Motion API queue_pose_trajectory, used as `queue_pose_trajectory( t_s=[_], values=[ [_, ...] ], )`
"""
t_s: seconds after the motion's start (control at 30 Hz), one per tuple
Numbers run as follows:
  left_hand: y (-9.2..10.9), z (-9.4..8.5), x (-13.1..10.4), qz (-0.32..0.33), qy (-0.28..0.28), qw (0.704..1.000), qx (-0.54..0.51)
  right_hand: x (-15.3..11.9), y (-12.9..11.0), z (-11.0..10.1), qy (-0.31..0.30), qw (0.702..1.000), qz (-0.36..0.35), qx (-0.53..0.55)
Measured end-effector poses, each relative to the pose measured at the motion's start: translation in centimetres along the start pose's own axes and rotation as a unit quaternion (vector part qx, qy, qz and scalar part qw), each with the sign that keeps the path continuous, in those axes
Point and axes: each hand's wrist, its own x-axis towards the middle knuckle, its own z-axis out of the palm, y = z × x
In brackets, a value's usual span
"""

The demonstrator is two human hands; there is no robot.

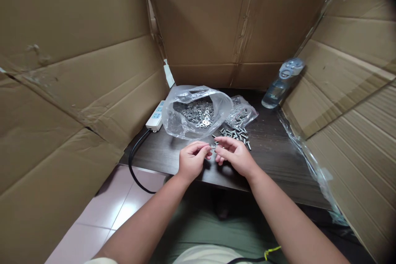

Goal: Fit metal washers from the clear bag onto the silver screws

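Note:
Just above the table's front edge, my left hand (192,159) is closed in a pinch, thumb against forefinger. A small silver bolt (213,147) spans the short gap between my two hands, its ends partly hidden by the fingertips. My right hand (236,156) meets the bolt's other end with thumb and fingertips, its forefinger raised a little above. Whether a nut or washer sits on the bolt is too small to tell. Behind the right fingers lies a loose pile of silver bolts (236,133). An opened clear plastic bag (173,121) holds many nuts and washers (201,113).
A smaller clear bag of bolts (243,111) lies beside the large one. On the left is a white power strip (155,119) with a black cable (131,154). A water bottle (278,88) stands back right. Cardboard walls (204,20) enclose the dark table (278,152).

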Motion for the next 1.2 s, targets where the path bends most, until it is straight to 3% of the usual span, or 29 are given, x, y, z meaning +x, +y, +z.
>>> queue_pose_trajectory(
  t_s=[0.33, 0.47, 0.6, 0.83, 0.97, 1.2],
  values=[
    [0.2, -0.3, 0.0, -0.012, -0.09, 0.996, 0.009, -0.1, 0.3, -0.2, -0.015, 0.996, 0.022, -0.082],
    [0.0, -0.3, -0.1, -0.01, -0.079, 0.996, 0.033, -0.1, 0.3, -0.4, -0.002, 0.997, 0.047, -0.069],
    [-0.2, -0.3, 0.1, -0.045, -0.053, 0.997, 0.02, -0.7, -0.2, -0.6, -0.021, 1.0, 0.004, 0.008],
    [0.5, 0.1, 0.6, -0.091, -0.107, 0.99, 0.029, -1.0, 0.0, -0.8, 0.001, 0.997, 0.022, -0.07],
    [0.6, 0.2, 0.7, -0.078, -0.095, 0.991, 0.061, -0.9, 0.1, -0.8, 0.02, 0.995, 0.059, -0.079],
    [0.3, -0.1, 0.6, -0.049, -0.108, 0.99, 0.082, -1.3, 0.0, -0.9, -0.005, 0.999, 0.033, -0.002]
  ],
)
